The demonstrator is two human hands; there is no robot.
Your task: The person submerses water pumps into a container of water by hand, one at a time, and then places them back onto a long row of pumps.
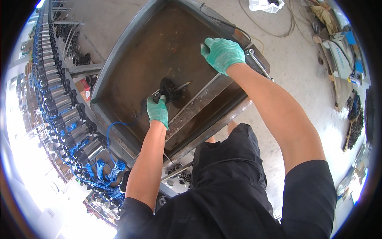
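A metal tank (104, 75) of murky brown water lies before me. My left hand (158, 111), in a green glove, is closed on a black part (169, 89) just above or at the water. A thin metal rod with a brass-coloured tip (187, 84) sticks out of this part to the right. Over the tank's right side, my right hand (223, 55), gloved in green too, has its fingers curled in. Whatever may lie in its grip is hidden. Beside its wrist, a shiny metal tool with a ring-like end (258, 63) rests along the tank's corner.
A metal ledge (199, 104) crosses the tank's near side. A black hose (223, 20) runs over the far right rim. At left stands a long row of silver-and-black cylinders (63, 104) with blue cords (113, 171). Cartons and a pallet (338, 75) sit at right.
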